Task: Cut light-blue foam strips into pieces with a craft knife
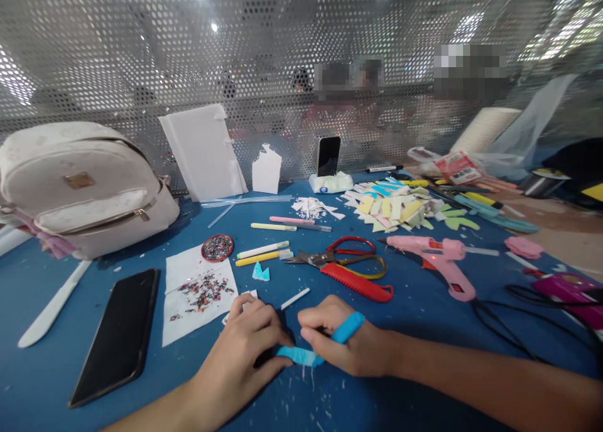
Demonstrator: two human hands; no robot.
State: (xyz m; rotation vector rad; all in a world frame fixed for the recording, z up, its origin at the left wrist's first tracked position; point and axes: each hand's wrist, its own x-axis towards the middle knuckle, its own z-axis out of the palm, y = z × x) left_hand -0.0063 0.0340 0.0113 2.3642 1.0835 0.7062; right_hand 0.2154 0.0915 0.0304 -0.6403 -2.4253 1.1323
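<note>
My left hand pinches one end of a small light-blue piece low over the table; its material is hard to make out. In my right hand is a blue marker, its lower end touching or close to that piece. Under my left fingers, a small white item is mostly hidden. A thin white stick lies between the hands. Farther off are a little blue-coloured scrap, red-handled scissors and a red-handled cutter.
Pens, paper strips and a pink glue gun with a black cord lie beyond. At left are a phone, a white plastic knife, a paper with coloured bits and a backpack. Perforated metal stands behind.
</note>
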